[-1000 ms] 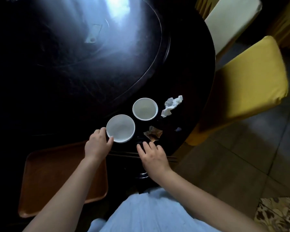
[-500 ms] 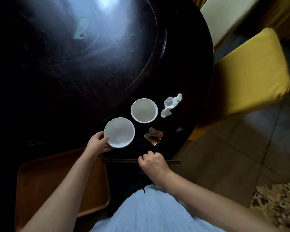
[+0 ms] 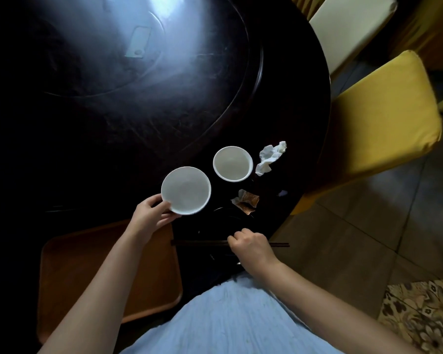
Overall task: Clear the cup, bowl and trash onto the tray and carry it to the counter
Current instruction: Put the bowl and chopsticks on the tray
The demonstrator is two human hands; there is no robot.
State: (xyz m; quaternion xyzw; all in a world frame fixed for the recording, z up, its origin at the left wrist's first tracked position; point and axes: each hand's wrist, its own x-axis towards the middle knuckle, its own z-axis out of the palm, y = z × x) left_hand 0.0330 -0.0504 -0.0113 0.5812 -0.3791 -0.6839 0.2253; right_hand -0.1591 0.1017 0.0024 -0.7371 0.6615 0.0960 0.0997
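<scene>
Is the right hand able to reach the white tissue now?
Probably not yet: the right hand is shut on the chopsticks. The tissue lies farther off, its way unblocked.

White bowl (image 3: 186,190), cup (image 3: 232,163), crumpled trash (image 3: 270,157)

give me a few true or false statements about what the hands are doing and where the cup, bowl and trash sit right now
1. The left hand grips the rim of the bowl. True.
2. The right hand is closed on the chopsticks. True.
3. The cup already sits on the tray. False: it stands on the dark table, beyond the bowl.
4. The crumpled white tissue lies inside the cup. False: it lies on the table beside the cup, on the side toward the yellow chair.
5. The tray holds the brown wrapper. False: the wrapper lies on the table, and nothing shows on the tray.
</scene>
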